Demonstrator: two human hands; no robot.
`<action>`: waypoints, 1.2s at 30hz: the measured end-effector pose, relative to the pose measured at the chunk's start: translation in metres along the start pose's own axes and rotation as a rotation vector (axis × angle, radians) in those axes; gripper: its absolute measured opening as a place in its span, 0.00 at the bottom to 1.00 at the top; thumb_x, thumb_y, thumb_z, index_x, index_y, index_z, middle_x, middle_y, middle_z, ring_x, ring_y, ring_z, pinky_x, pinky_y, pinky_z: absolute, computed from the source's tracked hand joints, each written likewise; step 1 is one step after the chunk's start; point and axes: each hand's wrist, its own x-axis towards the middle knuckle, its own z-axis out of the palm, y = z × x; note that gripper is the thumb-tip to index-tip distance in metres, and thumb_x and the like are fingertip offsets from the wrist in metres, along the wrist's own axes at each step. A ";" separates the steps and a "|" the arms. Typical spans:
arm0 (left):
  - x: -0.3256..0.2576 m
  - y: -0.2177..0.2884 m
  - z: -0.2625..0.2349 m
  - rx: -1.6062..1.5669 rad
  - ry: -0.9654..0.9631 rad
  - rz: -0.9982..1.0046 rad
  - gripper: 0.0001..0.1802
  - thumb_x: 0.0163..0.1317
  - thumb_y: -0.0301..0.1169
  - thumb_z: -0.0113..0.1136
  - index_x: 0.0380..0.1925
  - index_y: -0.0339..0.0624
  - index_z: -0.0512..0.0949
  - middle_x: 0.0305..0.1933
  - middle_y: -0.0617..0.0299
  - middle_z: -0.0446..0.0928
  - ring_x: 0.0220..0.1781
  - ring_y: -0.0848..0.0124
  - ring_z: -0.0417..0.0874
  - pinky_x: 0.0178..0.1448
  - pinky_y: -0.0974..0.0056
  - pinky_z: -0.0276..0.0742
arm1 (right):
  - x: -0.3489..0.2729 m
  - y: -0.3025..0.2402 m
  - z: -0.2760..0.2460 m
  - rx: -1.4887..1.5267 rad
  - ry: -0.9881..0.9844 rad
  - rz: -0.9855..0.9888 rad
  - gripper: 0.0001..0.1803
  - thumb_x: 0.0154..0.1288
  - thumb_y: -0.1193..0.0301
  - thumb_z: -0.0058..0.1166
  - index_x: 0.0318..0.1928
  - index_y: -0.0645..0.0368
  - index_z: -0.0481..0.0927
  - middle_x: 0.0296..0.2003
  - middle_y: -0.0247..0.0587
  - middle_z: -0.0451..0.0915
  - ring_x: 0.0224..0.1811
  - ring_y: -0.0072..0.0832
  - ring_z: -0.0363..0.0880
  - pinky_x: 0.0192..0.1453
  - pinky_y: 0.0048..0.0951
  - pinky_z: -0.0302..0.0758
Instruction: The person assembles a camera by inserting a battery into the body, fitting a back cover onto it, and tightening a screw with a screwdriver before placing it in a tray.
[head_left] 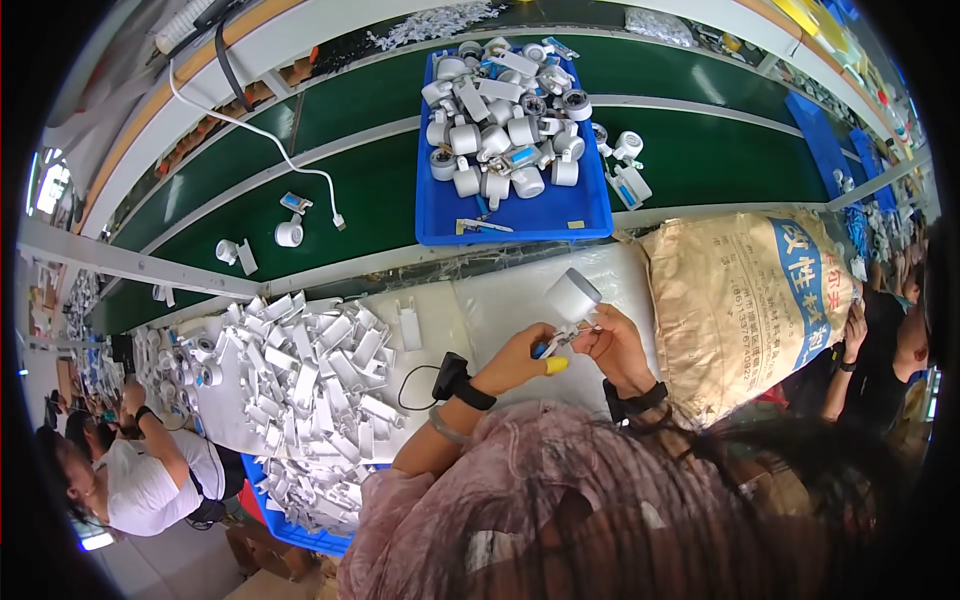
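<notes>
Over the near edge of the white worktop [430,380], my two hands meet at a white cylindrical housing [573,294], tilted with its round end up and away from me. My right hand [616,352] is closed around the small bracket end below the cylinder. From the other side, my left hand [522,362] pinches the same small end, where a bit of blue shows between the fingers; a yellow cover sits on one fingertip. Fingers partly hide the joint. Left of my hands spreads a heap of white rectangular plastic pieces [310,370], and one lone piece [409,325] lies apart.
A blue tray [520,225] full of white cylindrical assemblies stands ahead on the green conveyor [370,195]. A large paper sack [740,310] leans at my right. A white cable [260,130] hangs at upper left. People work at left and right.
</notes>
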 end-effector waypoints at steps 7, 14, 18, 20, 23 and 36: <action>-0.020 0.019 0.006 0.094 0.192 0.078 0.20 0.59 0.30 0.62 0.49 0.36 0.70 0.33 0.65 0.71 0.30 0.75 0.70 0.34 0.69 0.68 | -0.016 0.034 -0.012 -0.507 0.303 -0.028 0.25 0.63 0.74 0.54 0.59 0.61 0.62 0.27 0.40 0.80 0.26 0.33 0.83 0.40 0.32 0.82; -0.027 0.049 0.008 0.465 0.075 0.123 0.17 0.58 0.32 0.58 0.45 0.39 0.68 0.34 0.48 0.77 0.34 0.53 0.80 0.38 0.57 0.72 | -0.013 0.064 -0.047 -0.934 -0.297 -0.267 0.22 0.59 0.75 0.59 0.56 0.59 0.74 0.55 0.49 0.74 0.56 0.35 0.73 0.66 0.37 0.66; -0.041 0.069 -0.007 0.577 0.098 0.024 0.21 0.57 0.31 0.57 0.50 0.41 0.67 0.37 0.46 0.78 0.38 0.47 0.80 0.40 0.55 0.73 | -0.018 0.029 -0.023 -0.961 -0.503 0.029 0.14 0.64 0.74 0.56 0.51 0.60 0.77 0.52 0.46 0.77 0.53 0.32 0.75 0.65 0.36 0.67; -0.050 0.082 -0.011 0.613 0.089 0.033 0.22 0.57 0.30 0.56 0.52 0.42 0.66 0.37 0.46 0.78 0.37 0.47 0.80 0.40 0.55 0.73 | -0.019 0.016 -0.020 -1.007 -0.610 -0.097 0.09 0.70 0.73 0.50 0.46 0.62 0.79 0.46 0.41 0.81 0.48 0.26 0.77 0.61 0.31 0.69; -0.058 0.082 -0.016 0.651 0.070 0.121 0.23 0.58 0.29 0.54 0.56 0.42 0.65 0.37 0.45 0.77 0.37 0.47 0.80 0.40 0.55 0.73 | -0.036 0.001 0.011 -0.776 -0.518 -0.017 0.10 0.73 0.71 0.48 0.47 0.63 0.78 0.42 0.37 0.82 0.42 0.21 0.78 0.55 0.26 0.71; -0.065 0.082 -0.001 0.713 0.150 0.281 0.16 0.63 0.24 0.45 0.52 0.40 0.68 0.31 0.49 0.77 0.30 0.57 0.82 0.36 0.57 0.73 | -0.033 -0.009 0.035 -1.281 -0.499 0.025 0.11 0.57 0.72 0.65 0.35 0.58 0.75 0.21 0.33 0.74 0.25 0.24 0.73 0.34 0.27 0.70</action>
